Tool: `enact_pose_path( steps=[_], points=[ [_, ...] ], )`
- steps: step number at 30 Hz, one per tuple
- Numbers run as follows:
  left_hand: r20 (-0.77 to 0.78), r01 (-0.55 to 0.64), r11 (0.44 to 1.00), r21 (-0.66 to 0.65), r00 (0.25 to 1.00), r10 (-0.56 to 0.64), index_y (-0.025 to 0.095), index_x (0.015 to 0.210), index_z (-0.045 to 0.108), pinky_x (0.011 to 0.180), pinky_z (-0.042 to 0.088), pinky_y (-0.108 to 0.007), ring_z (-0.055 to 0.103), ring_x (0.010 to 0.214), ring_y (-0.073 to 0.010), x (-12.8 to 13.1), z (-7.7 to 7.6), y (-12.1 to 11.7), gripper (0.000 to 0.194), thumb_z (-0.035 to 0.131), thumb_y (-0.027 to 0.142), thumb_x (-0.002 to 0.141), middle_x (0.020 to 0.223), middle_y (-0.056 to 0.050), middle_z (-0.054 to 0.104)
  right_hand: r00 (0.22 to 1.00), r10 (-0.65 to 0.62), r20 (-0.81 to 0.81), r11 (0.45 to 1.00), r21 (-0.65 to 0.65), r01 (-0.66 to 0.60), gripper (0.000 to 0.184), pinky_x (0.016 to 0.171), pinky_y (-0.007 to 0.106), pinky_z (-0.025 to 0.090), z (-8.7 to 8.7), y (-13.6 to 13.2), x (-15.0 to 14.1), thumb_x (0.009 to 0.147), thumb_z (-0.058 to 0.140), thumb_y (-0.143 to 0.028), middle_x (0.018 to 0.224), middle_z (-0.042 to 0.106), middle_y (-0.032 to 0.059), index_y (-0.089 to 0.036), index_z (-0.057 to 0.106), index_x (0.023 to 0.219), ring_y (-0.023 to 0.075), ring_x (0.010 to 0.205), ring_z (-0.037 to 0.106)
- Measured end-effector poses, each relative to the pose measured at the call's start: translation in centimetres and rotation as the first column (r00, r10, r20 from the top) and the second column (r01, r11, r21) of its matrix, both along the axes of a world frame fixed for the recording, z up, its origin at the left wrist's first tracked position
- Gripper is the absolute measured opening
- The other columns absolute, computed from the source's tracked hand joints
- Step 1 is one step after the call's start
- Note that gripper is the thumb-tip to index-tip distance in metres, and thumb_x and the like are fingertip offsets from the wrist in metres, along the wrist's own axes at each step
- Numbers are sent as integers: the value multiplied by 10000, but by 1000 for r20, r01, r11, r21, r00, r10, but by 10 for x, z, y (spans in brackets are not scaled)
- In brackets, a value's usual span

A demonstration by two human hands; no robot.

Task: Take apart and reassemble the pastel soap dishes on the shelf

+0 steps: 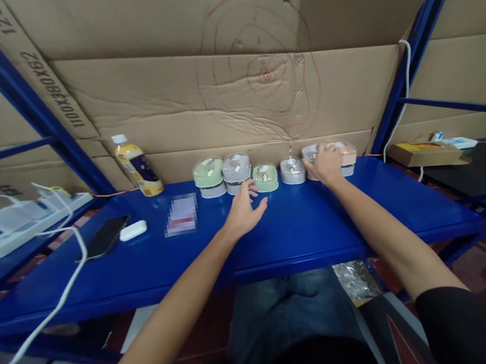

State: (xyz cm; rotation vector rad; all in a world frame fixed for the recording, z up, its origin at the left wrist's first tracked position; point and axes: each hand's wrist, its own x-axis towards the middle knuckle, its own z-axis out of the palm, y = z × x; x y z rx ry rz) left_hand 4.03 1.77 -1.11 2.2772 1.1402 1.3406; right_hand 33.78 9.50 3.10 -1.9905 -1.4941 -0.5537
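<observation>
A row of small boxes with clear lids stands along the back of the blue table. My left hand [244, 209] hovers in front of them, thumb and fingers apart, holding nothing. Nearest to it are a single green box [265, 178] and a grey box [236, 165] stacked on another. My right hand [327, 163] is at the right end of the row, its thumb and fingers around a pale lidded box [310, 151] on top of a stack; the hand partly hides it. Beside it is a pinkish box [347, 153], also stacked. A single grey box [292, 171] stands between my hands.
Left on the table [280, 238] are a yellow bottle [140, 168], a blurred-out packet [182, 213], a white earphone case [133, 231] and a black phone [107, 236]. A white cable [73, 279] crosses the left side. Cardboard [155, 103] walls the back between blue posts.
</observation>
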Motion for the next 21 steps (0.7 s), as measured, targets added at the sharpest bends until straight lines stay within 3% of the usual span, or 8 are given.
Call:
enact_pose_path(
  steps=[4,6,9,11,14,18,21],
  points=[
    [-13,-8,1000,4,1000,8,193,1333,469,824,570,-376,673,969,-211,1,-1,1,503,691,302,895,1159,-103,674,997,-39,70,999,29,37,658,1033,586,360,-4,1,5,929,574,-600,1300,574,331,-18,611,1233,461,1248,489],
    [-23,1,1000,0,1000,-1,192,1336,472,812,572,-374,674,966,-211,1,-1,1,496,685,314,905,1160,-108,675,997,-22,75,998,52,19,677,1055,619,342,-2,-1,7,949,546,-592,1364,541,346,-2,596,1276,483,1305,450],
    [-29,-5,1000,8,1000,5,189,1325,481,815,576,-381,674,969,-216,1,-1,1,479,678,312,906,1166,-115,677,985,122,122,987,92,-134,702,1117,678,294,2,-9,-3,974,533,-555,1528,423,371,5,531,1398,521,1440,340],
    [-26,-29,999,24,999,30,185,1307,488,819,580,-392,676,971,-223,1,-2,2,461,673,303,901,1174,-121,677,920,342,189,934,34,-355,681,1162,666,288,2,-14,-21,989,527,-532,1601,377,340,-30,515,1449,497,1487,324],
    [-15,-84,995,46,996,84,184,1273,501,844,587,-415,684,973,-233,-1,-3,6,409,650,288,907,1159,-122,681,733,643,222,766,-182,-617,766,1232,589,298,-7,-19,-61,956,607,-539,1685,319,265,-84,448,1551,437,1546,311],
    [31,-186,981,56,982,185,191,1214,526,917,591,-448,701,987,-247,-7,-5,11,324,622,244,909,1104,-112,688,666,735,124,661,-350,-664,871,1253,578,309,-23,-24,-100,911,683,-577,1700,327,221,-130,392,1599,429,1586,265],
    [73,-236,970,58,970,232,195,1180,536,938,593,-460,707,999,-258,-8,-3,13,299,634,241,902,1091,-111,688,637,766,84,623,-341,-704,817,1214,555,378,-23,-40,-104,893,707,-585,1598,459,234,-120,463,1520,415,1515,388]
  ],
)
